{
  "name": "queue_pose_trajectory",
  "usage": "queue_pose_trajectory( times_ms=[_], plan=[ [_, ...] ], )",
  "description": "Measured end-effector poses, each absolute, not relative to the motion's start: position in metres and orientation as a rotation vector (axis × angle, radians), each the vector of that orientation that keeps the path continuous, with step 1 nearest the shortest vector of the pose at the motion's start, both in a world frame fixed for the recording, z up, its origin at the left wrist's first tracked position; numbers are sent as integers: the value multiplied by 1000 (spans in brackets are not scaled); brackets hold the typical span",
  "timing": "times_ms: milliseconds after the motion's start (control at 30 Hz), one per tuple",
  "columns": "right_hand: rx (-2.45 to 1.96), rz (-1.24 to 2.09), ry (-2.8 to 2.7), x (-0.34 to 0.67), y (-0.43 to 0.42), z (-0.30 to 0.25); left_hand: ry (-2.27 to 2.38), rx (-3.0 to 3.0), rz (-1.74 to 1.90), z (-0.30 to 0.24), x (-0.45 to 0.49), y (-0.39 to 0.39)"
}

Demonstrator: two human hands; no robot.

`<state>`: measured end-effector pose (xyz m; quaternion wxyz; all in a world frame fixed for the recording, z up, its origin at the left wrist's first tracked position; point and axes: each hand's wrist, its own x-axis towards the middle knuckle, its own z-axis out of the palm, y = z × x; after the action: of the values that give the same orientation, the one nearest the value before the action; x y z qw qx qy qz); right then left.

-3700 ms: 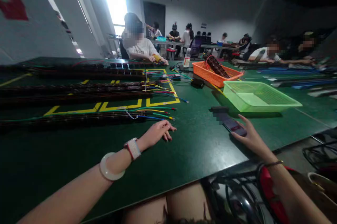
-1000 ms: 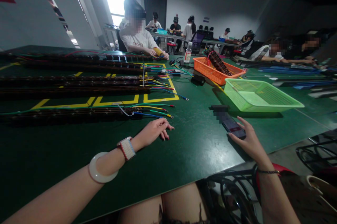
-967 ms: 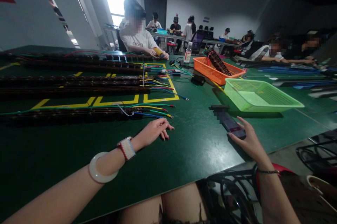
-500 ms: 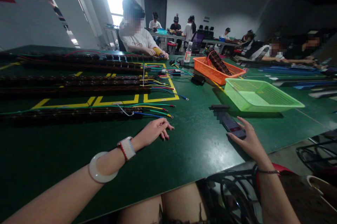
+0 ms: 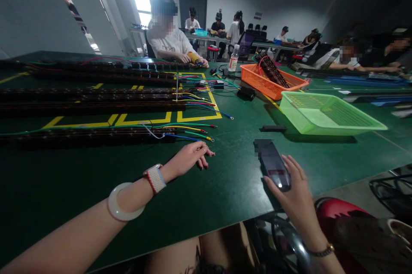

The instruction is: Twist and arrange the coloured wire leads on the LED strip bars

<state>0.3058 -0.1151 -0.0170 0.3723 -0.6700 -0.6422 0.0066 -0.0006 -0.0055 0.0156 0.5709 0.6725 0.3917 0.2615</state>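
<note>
My left hand [image 5: 189,160] rests on the green table [image 5: 231,166], fingers loosely curled with nothing in them, just below the coloured wire ends [image 5: 196,134] of a long dark strip [image 5: 86,136]. My right hand [image 5: 294,192] holds a dark phone [image 5: 273,164] lifted over the table's near edge, fingers wrapped under it and thumb at its side. A white bangle and a watch sit on my left wrist.
More long dark strips [image 5: 93,102] with coloured wires lie across yellow floor-tape markings. A light green basket [image 5: 325,115] and an orange basket [image 5: 273,83] stand to the right, with a small black bar [image 5: 273,128] and a water bottle [image 5: 234,58]. A person [image 5: 170,38] sits opposite; others work at far tables.
My right hand has picked the phone up off the table and drawn it nearer to me and leftward. The black bar stays on the table. My left hand has not moved.
</note>
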Motion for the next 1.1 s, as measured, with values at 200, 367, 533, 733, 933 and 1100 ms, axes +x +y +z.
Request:
queue_pose_trajectory(
  times_ms=[200, 367, 533, 733, 933, 1100],
  plan=[
    [-1651, 104, -1778, 248, -144, -13, 910, 1556, 610, 11, -1, -3],
    [-1670, 107, -1900, 228, -151, -10, 909, 1547, 605, 9, -1, -2],
    [-1593, 75, -1939, 241, -147, 0, 935, 1554, 583, 14, 0, -3],
    [-1352, 33, -1825, 273, -122, 6, 942, 1549, 572, 15, 0, -2],
    [-1121, 98, -1804, 285, -102, 6, 966, 1548, 531, 18, 1, -1],
    [-1114, 325, -1647, 284, -97, 4, 984, 1539, 525, 19, 2, 0]
  ],
)
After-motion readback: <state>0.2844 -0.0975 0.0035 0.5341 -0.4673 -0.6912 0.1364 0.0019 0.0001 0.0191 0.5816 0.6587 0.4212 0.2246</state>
